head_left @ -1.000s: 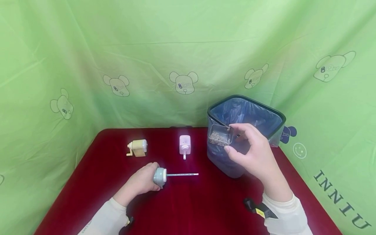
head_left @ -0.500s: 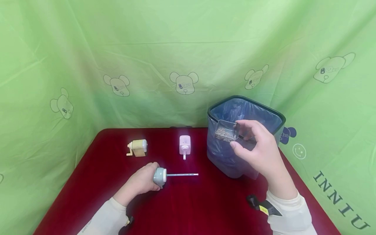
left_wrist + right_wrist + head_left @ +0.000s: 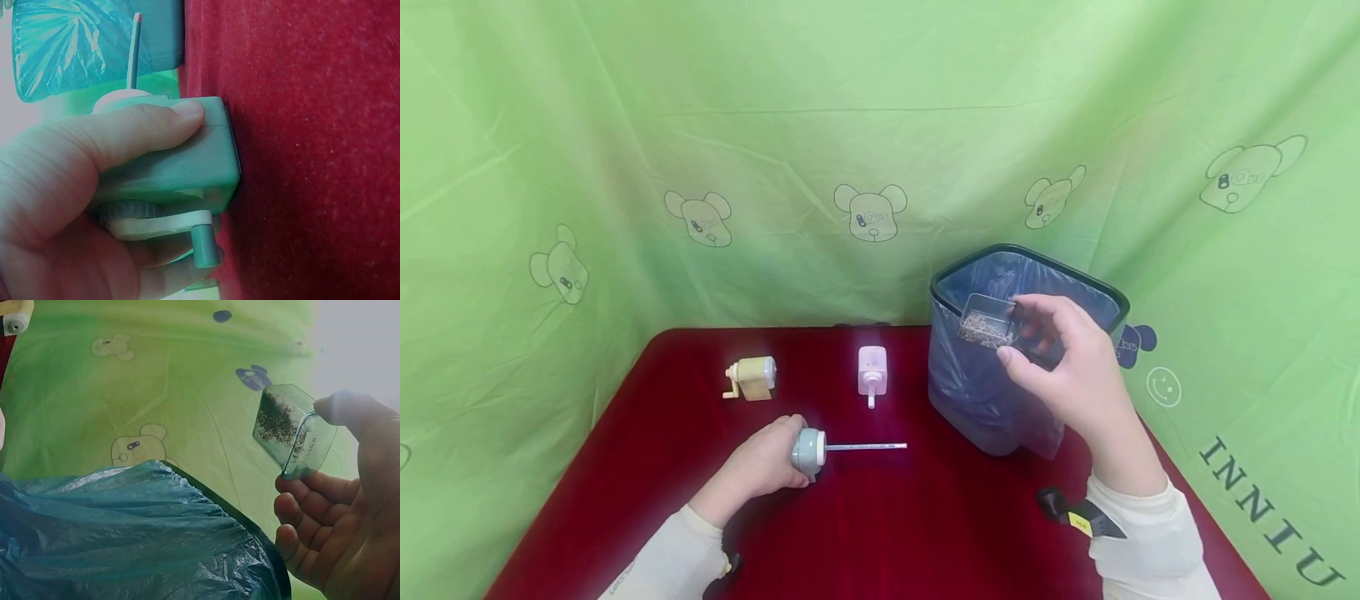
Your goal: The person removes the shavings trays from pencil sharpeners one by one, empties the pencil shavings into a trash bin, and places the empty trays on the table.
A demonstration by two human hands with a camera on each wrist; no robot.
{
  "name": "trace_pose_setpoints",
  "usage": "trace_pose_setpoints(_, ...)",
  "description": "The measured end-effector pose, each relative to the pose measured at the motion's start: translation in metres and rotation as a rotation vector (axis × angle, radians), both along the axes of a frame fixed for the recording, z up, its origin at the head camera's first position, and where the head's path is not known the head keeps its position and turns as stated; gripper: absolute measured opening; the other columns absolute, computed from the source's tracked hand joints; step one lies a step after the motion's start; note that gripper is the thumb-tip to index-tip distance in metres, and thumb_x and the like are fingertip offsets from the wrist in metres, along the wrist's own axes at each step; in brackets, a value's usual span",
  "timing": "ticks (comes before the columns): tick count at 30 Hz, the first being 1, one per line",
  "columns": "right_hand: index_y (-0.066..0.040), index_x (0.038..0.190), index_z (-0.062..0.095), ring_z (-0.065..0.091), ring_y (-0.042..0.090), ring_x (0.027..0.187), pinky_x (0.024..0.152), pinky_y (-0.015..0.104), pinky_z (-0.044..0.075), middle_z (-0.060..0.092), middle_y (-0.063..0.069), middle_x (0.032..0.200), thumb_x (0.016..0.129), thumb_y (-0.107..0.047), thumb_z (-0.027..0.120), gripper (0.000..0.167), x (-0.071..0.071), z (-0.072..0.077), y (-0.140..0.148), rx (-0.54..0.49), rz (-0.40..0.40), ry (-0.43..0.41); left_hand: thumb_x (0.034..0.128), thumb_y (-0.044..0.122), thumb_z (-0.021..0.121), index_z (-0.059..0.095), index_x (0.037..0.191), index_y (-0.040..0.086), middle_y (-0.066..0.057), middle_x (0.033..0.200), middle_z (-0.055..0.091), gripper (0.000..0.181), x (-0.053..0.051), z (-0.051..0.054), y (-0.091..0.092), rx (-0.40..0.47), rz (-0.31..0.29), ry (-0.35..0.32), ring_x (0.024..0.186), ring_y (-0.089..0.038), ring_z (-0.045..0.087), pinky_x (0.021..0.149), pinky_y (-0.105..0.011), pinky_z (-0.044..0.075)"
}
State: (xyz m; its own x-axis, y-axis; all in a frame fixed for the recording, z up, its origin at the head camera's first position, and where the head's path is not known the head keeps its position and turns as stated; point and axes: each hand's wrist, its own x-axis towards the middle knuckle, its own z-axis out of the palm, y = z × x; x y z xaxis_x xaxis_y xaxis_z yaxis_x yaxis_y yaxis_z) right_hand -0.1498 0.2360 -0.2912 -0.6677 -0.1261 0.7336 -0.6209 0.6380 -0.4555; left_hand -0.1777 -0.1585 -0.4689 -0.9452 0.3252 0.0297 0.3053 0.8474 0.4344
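Observation:
My left hand [image 3: 767, 457] grips a blue-green crank sharpener [image 3: 807, 452] on the red table, thumb across its body in the left wrist view; a white crank with a green knob [image 3: 205, 246] shows beneath. A pencil [image 3: 867, 447] sticks out of the sharpener toward the right. My right hand [image 3: 1078, 367] pinches a small clear tray [image 3: 989, 322] between thumb and fingers, over the near left rim of the bin [image 3: 985, 400]. Brown shavings [image 3: 278, 419] lie in the tray, which is tilted in the right wrist view.
The bin has a blue liner and a dark rim [image 3: 1060, 260], and stands at the table's back right. A yellow crank sharpener [image 3: 754, 377] lies at the back left, a pink one [image 3: 872, 371] at the back middle. Green printed cloth [image 3: 775, 125] surrounds the table [image 3: 880, 533].
My right hand has moved right and a little away from me, carrying the clear tray from the bin's front left side to over its rim. My left hand and the blue-green sharpener stay in place.

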Motion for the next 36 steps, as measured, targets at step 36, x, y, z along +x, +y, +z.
trace_pose_setpoints(36, -0.007, 0.129, 0.064, 0.059, 0.015, 0.082, 0.076, 0.02, 0.045, 0.07, 0.006, 0.105, 0.083, -0.007, 0.079, 0.049, -0.024, 0.008, 0.021, -0.055, -0.079, -0.084, 0.0575, 0.019, 0.101, 0.06, 0.115, 0.01, -0.002, 0.1, 0.062, 0.071, 0.001, 0.0, 0.0, 0.008, 0.006, -0.003, 0.085, -0.019, 0.059, 0.079, -0.041, 0.057)
